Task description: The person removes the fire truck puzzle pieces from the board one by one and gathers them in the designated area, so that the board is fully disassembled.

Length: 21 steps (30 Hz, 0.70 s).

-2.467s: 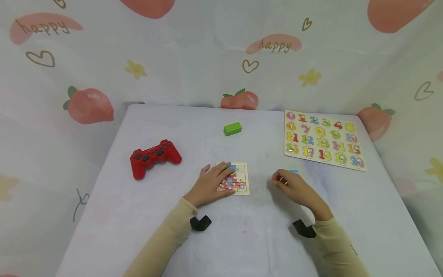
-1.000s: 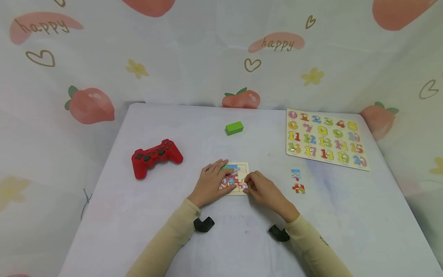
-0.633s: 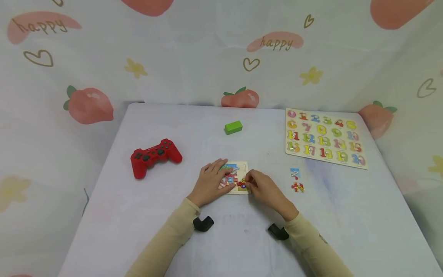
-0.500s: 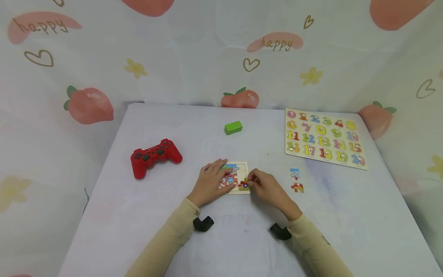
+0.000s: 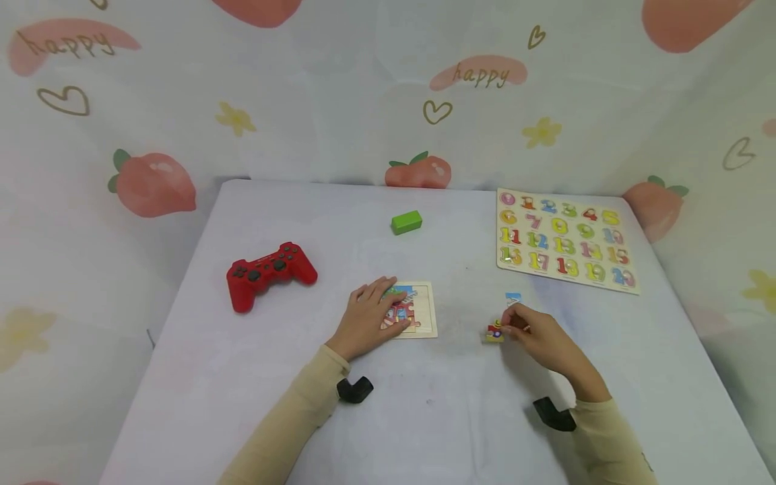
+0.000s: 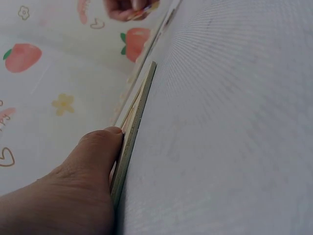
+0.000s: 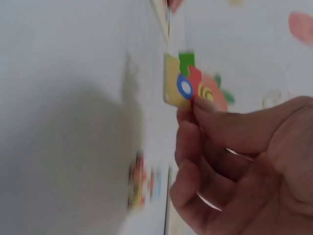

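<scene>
My left hand [image 5: 368, 313] lies with fingers spread over the small square jigsaw board [image 5: 428, 330], covering its left part. Uncovered, the board's right side shows bare wood beside a few fitted colourful pieces. In the left wrist view the thumb [image 6: 100, 152] rests at the board's edge. My right hand [image 5: 545, 340] is over the table to the right, pinching a jigsaw piece [image 7: 183, 85] between thumb and forefinger. Red, yellow and blue colours mark that piece. A blue loose piece [image 5: 513, 297] lies just beyond the right hand; blurred loose pieces [image 7: 143, 183] show in the right wrist view.
A red game controller [image 5: 271, 275] lies at the left. Towards the back stands a green block [image 5: 407, 222]. The number puzzle board [image 5: 566, 241] occupies the back right corner. A patterned cloth [image 5: 327, 87] hangs behind the table.
My right hand has lifted the jigsaw piece off the board's lower right and carried it rightwards, towards the loose pieces. The left hand has stayed on the board.
</scene>
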Motion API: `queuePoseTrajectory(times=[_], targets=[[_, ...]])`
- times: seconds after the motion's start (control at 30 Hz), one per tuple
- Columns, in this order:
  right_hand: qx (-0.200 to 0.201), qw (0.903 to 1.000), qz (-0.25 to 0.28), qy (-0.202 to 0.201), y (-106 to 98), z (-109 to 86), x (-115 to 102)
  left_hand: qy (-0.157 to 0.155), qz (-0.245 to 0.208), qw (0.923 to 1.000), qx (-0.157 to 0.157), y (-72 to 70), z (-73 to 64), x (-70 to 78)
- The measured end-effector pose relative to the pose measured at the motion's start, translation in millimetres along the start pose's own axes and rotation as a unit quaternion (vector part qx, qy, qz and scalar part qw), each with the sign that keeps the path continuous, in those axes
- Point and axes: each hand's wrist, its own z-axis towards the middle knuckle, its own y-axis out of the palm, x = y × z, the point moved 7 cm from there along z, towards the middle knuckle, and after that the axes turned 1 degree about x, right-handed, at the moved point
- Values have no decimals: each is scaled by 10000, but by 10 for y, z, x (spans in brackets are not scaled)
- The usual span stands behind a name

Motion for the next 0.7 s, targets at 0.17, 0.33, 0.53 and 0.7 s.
queuePoseTrajectory(times=[0.17,0.33,0.53,0.7], targets=[[-102,9992,-142,356,-162,-219,265,36,23,9999,92,17,4,-21],[-520,9978,-120,389,-172,-340,434,11,9,10000,14,8,11,-14],[-559,9984,-74,-48,-134,-354,457,32,-8,10000,3,2,8,-10],[-243,9991,-187,-278,-133,-338,440,56,-5,10000,69,4,3,-14]])
